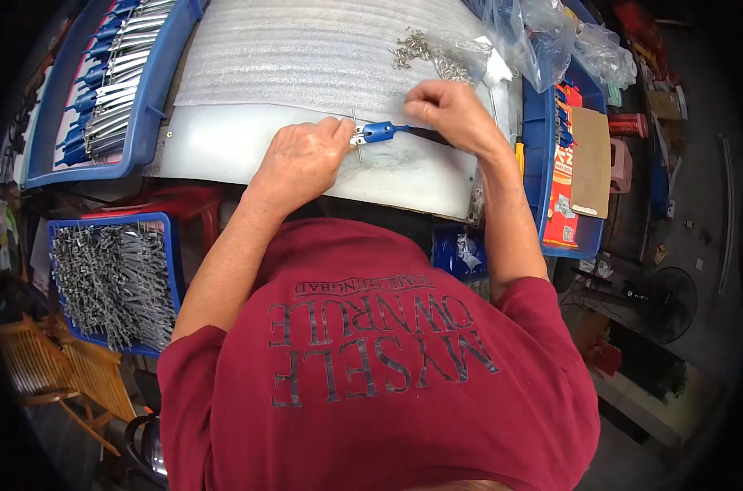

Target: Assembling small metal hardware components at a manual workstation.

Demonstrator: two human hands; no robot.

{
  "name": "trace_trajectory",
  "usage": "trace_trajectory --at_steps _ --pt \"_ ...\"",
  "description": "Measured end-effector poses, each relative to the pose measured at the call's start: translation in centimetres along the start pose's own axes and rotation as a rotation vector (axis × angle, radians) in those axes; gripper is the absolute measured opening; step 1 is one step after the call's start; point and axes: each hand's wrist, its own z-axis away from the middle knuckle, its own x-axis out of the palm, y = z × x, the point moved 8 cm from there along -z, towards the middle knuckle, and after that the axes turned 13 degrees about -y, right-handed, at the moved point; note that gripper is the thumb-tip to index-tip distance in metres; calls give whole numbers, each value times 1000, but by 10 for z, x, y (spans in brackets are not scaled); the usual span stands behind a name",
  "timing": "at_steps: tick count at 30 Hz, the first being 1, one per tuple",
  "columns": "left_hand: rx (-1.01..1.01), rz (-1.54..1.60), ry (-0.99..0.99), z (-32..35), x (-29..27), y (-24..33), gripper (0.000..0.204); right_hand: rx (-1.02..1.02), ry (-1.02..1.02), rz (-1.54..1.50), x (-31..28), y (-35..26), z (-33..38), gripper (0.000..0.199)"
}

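My left hand point(310, 155) is closed around the silver end of a metal part with a blue body point(379, 132), at the front edge of the white work board point(224, 147). The blue body points right and narrows to a thin tip, with a dark strip beyond it. A thin metal pin stands crosswise beside my left fingertips. My right hand point(453, 119) hovers just right of the blue body, fingers curled in; whatever they hold, if anything, is hidden. A pile of small metal screws or pins point(412, 49) lies beyond my right hand on white foam sheet point(298, 61).
At the left, a blue tray point(134, 155) holds rows of blue and silver parts. Below it, a blue crate point(173, 262) is heaped with grey metal pieces. On the right are another blue tray point(537, 155) with cardboard, clear plastic bags point(535, 41) and a yellow-handled tool point(519, 155).
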Motion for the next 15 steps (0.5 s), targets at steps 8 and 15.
trace_trajectory --at_steps 8,15 --pt "-11 37 3 0 -2 0 14 153 230 252 -25 26 -32 19" --pt "-14 49 0 0 -2 -1 14 240 203 425 -22 30 -48 19"
